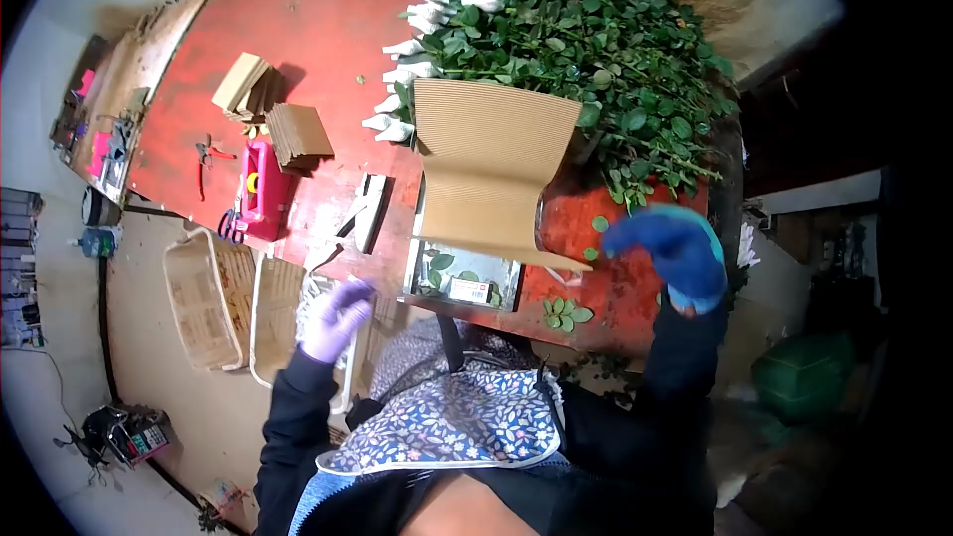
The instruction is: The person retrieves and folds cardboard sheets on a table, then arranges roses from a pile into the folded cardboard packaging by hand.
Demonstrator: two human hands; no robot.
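Note:
A purple glove covers my left hand [336, 322], held at the table's front edge, below a stapler-like metal tool [368, 213]; its fingers are partly spread with nothing in them. My right hand [673, 250], in a blue glove, is over the table's right side near loose leaves; motion blur hides its fingers. Between the hands, a bent sheet of corrugated cardboard [491, 159] stands on a metal-edged tray [410, 273] with a few leaves and a white label. Behind it lies a large pile of leafy stems [596, 60], their ends in white sleeves [397, 129].
On the red table [338, 40] at the left are stacked cardboard pieces [298, 136], a pink tape dispenser [263, 194], dark scissors [230, 226] and red pruning shears [204, 164]. Beige crates [204, 303] stand on the floor below. A green bag [804, 377] is at the right.

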